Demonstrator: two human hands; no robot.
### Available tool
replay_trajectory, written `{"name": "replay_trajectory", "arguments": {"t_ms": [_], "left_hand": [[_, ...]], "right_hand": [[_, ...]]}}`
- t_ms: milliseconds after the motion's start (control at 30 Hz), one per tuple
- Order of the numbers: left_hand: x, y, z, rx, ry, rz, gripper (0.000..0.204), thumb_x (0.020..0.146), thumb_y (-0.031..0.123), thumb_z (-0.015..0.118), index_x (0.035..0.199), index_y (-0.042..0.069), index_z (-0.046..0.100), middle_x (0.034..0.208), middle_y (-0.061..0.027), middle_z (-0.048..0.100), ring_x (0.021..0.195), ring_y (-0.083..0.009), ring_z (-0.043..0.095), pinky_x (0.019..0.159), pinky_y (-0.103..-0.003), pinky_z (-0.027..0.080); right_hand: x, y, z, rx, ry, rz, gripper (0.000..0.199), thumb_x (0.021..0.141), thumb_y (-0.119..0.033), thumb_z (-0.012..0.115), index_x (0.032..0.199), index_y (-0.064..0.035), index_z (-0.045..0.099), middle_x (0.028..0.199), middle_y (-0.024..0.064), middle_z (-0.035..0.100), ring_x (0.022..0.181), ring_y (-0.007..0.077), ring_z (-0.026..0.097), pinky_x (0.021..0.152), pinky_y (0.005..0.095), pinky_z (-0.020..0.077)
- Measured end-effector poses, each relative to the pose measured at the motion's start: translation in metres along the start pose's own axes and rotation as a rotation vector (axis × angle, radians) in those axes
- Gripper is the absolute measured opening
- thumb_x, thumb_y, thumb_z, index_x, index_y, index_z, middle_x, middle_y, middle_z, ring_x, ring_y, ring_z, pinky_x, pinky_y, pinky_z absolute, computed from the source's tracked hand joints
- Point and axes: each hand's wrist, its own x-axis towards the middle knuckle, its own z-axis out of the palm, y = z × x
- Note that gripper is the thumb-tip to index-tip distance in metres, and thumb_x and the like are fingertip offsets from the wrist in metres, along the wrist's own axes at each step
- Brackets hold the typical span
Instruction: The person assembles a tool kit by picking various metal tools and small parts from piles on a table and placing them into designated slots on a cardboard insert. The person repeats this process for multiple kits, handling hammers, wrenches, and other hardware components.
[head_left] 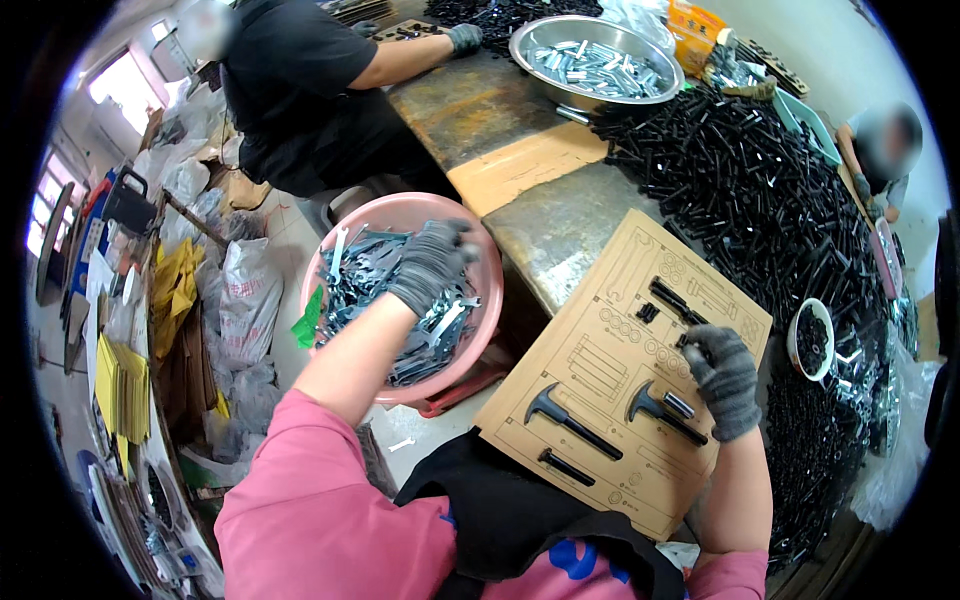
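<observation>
Left hand (432,262): gloved, fingers curled down into the pink basin (487,330) of flat metal parts (370,285), beside the desk's left edge; grip contents hidden.
Right hand (722,378): gloved, fingers bent on the cardboard template (590,400), beside a black hammer (655,408); hold unclear.

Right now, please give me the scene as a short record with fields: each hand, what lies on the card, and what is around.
left hand: gloved left hand reaches into pink basin of flat metal parts
right hand: gloved right hand rests on cardboard template
on card: two black hammer-shaped tools, small black pieces
around: heap of black parts, small white bowl, steel bowl, two other people
</observation>
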Motion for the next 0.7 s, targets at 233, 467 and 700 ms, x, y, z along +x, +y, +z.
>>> {"name": "replay_trajectory", "arguments": {"t_ms": [233,467,700], "left_hand": [[0.026,-0.128,-0.007,0.549,-0.080,-0.348,0.040,0.078,0.035,0.052,0.111,0.012,0.055,0.113,-0.0150,0.053,0.106,-0.0317,0.050,0.090,-0.043,0.039],[0.045,-0.124,0.021,0.744,-0.257,-0.387,0.042,0.077,0.030,0.051,0.117,0.016,0.052,0.122,-0.0096,0.049,0.113,-0.0267,0.045,0.095,-0.040,0.036],[0.041,-0.124,0.009,0.689,-0.071,-0.368,0.030,0.077,0.028,0.051,0.100,0.011,0.062,0.111,-0.0147,0.054,0.099,-0.0275,0.054,0.086,-0.039,0.041]], "right_hand": [[-0.021,0.008,-0.009,0.092,-0.033,0.039,0.016,0.074,-0.002,0.060,0.089,-0.0033,0.059,0.073,0.0055,0.055,0.056,0.0106,0.054,0.051,0.0222,0.0443],[-0.013,-0.026,-0.006,0.096,-0.056,0.108,0.015,0.071,-0.006,0.063,0.086,-0.0053,0.062,0.078,0.0089,0.059,0.070,0.0204,0.058,0.063,0.0295,0.0472],[-0.005,-0.033,0.002,0.177,-0.068,0.131,0.016,0.070,-0.006,0.063,0.086,-0.0057,0.063,0.079,0.0095,0.060,0.073,0.0219,0.059,0.065,0.0301,0.0474]]}}
